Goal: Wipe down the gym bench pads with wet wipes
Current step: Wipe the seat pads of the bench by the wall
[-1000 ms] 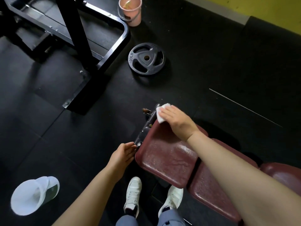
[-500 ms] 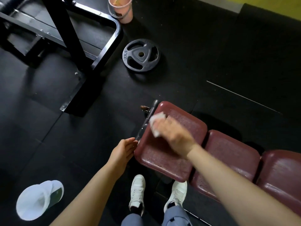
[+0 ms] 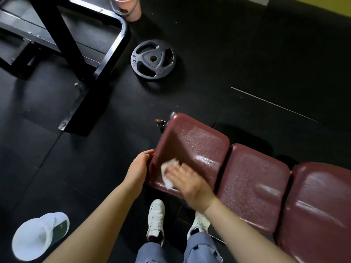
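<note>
Right hand (image 3: 187, 184), fingers flat and together pressing the wet wipe (image 3: 168, 172), has swept from the far corner to the near left edge of the end pad (image 3: 191, 143), while left hand (image 3: 139, 168) grips its side; adjoining pads appear outstanding.

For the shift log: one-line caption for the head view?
Right hand presses a wet wipe on the end bench pad while left hand holds its edge.

pink cup (image 3: 126, 8) at 12 o'clock: top cropped | right hand (image 3: 187, 184), wet wipe (image 3: 169, 172): motion-blurred | right-most pad (image 3: 321, 209) at 4 o'clock: cropped
</note>
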Tool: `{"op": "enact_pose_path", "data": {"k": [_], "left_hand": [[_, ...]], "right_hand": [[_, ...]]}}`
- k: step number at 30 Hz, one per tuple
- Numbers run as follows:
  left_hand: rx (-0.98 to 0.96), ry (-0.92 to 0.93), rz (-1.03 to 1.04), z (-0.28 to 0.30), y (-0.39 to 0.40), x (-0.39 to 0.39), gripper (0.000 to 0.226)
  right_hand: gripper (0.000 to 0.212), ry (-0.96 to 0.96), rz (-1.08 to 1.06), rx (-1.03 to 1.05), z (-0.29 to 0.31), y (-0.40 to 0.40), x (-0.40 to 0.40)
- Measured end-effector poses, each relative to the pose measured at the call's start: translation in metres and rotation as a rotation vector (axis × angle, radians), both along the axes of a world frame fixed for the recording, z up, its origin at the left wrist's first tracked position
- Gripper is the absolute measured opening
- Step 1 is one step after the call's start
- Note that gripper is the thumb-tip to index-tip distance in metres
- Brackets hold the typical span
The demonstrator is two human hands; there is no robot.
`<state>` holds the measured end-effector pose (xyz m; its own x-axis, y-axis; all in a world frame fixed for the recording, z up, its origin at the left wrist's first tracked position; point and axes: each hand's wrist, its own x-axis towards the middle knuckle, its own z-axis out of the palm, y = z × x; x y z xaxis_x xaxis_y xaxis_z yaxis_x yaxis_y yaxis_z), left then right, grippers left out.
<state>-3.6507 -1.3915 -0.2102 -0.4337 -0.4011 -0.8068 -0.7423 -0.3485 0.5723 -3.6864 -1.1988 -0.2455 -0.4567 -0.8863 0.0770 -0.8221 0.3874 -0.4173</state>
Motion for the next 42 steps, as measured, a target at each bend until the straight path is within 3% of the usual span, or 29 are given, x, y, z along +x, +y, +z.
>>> {"op": "enact_pose_path", "data": {"k": [4,8,12,14,16,20,24,28,33,37,42], "left_hand": [[-0.040,-0.017,-0.049,-0.004,0.000,-0.003,0.041],[-0.063,-0.032,-0.057,-0.003,0.003,-0.005,0.043],[-0.099,-0.027,-0.057,0.001,0.008,-0.006,0.042],[-0.107,-0.024,-0.066,0.002,0.007,-0.006,0.041],[-0.114,-0.015,-0.067,-0.001,0.004,-0.005,0.041],[-0.127,-0.005,-0.079,-0.007,0.000,-0.003,0.040],[-0.141,0.011,-0.085,-0.011,-0.002,0.001,0.038],[-0.140,-0.011,-0.083,-0.012,0.000,0.004,0.039],[-0.206,0.028,-0.171,-0.003,0.006,0.004,0.033],[-0.351,0.093,-0.377,-0.002,0.009,0.006,0.038],[-0.450,0.163,-0.452,-0.007,0.010,0.007,0.044]], "right_hand": [[0.051,-0.065,-0.376,0.038,-0.003,-0.026,-0.091],[0.051,-0.172,-0.570,-0.051,-0.006,-0.037,-0.047],[0.048,-0.195,-0.358,-0.109,-0.011,-0.005,0.077],[0.046,-0.182,-0.290,-0.093,-0.015,0.006,0.085],[0.047,-0.141,-0.249,-0.069,-0.013,0.004,0.053],[0.040,-0.054,-0.372,-0.040,0.001,-0.016,-0.069],[0.051,0.009,-0.468,0.101,0.003,-0.025,-0.131],[0.048,-0.168,-0.504,0.025,-0.009,-0.012,-0.058],[0.041,-0.151,-0.262,-0.055,-0.022,0.040,0.070],[0.041,-0.050,-0.056,-0.032,-0.025,0.043,0.015],[0.041,0.067,-0.199,0.083,-0.017,0.021,-0.104]]}}
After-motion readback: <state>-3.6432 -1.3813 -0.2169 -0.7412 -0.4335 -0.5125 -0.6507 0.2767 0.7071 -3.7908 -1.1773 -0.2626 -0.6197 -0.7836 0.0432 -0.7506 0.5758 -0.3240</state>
